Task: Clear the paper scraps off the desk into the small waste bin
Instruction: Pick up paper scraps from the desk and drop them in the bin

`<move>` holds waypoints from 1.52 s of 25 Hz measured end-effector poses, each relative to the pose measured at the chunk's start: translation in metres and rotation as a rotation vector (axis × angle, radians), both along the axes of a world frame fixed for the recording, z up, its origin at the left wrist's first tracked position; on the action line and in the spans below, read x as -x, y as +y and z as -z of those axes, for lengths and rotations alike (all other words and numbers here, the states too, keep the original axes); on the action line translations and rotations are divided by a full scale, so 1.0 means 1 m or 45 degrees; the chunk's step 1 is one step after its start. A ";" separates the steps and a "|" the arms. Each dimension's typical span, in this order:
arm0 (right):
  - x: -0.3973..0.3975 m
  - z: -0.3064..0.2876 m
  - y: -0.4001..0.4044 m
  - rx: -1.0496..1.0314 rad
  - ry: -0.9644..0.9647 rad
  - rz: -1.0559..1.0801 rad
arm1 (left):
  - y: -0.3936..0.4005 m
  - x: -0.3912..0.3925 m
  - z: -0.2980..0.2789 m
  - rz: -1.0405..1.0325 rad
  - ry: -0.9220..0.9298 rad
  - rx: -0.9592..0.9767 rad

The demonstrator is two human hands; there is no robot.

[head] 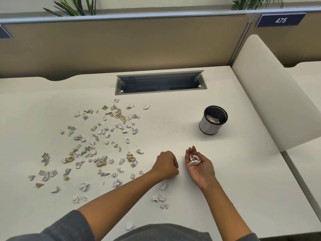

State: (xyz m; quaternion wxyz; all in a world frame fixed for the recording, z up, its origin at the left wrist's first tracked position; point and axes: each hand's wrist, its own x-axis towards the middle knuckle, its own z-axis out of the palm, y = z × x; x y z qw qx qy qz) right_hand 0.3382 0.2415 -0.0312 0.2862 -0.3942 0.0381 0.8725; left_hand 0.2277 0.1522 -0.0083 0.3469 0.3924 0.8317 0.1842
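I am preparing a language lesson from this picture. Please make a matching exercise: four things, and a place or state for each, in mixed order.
Things:
1. left hand
2. right hand
3. waste bin
4. cable hatch

States:
A. lid open, set into the desk
B. palm up, cupping scraps
C. closed in a fist, knuckles up
D. upright, some scraps inside

Pairs: 1-C, 2-B, 3-D, 4-A
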 end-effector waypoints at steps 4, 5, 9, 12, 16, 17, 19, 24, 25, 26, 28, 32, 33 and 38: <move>0.003 0.000 -0.004 -0.029 0.032 -0.003 | 0.010 0.001 -0.018 -0.114 -0.116 -0.328; 0.004 -0.001 -0.006 -0.019 0.048 0.016 | 0.013 0.000 -0.023 -0.123 -0.152 -0.392; 0.008 -0.005 -0.010 -0.020 0.019 -0.016 | 0.021 -0.002 -0.028 -0.200 -0.274 -0.513; 0.009 -0.009 -0.010 -0.003 0.031 -0.004 | 0.022 0.008 -0.023 -0.306 -0.243 -0.564; 0.009 -0.022 0.000 0.002 0.103 0.033 | 0.013 0.031 -0.008 -0.307 -0.093 -0.418; 0.010 -0.029 0.007 -0.035 0.120 0.034 | 0.008 0.038 -0.002 -0.269 -0.065 -0.343; 0.014 -0.045 0.028 -0.128 0.158 0.060 | -0.001 0.048 0.010 -0.179 -0.030 -0.231; 0.022 -0.085 0.099 -0.572 0.121 0.235 | -0.009 0.057 0.018 -0.069 -0.007 -0.184; 0.023 -0.089 0.112 -0.697 0.058 0.252 | -0.009 0.060 0.018 -0.057 -0.007 -0.180; 0.024 -0.091 0.123 -0.818 -0.025 0.252 | -0.010 0.063 0.017 -0.043 -0.008 -0.175; 0.027 -0.090 0.142 -1.028 -0.209 0.183 | -0.013 0.069 0.017 -0.011 -0.027 -0.178; 0.027 -0.083 0.158 -1.318 -0.522 -0.088 | -0.022 0.070 0.021 0.060 -0.076 -0.205; 0.026 -0.082 0.159 -1.367 -0.572 -0.135 | -0.023 0.070 0.022 0.068 -0.079 -0.214; 0.019 -0.079 0.156 -1.470 -0.659 -0.243 | -0.023 0.071 0.023 0.049 -0.122 -0.264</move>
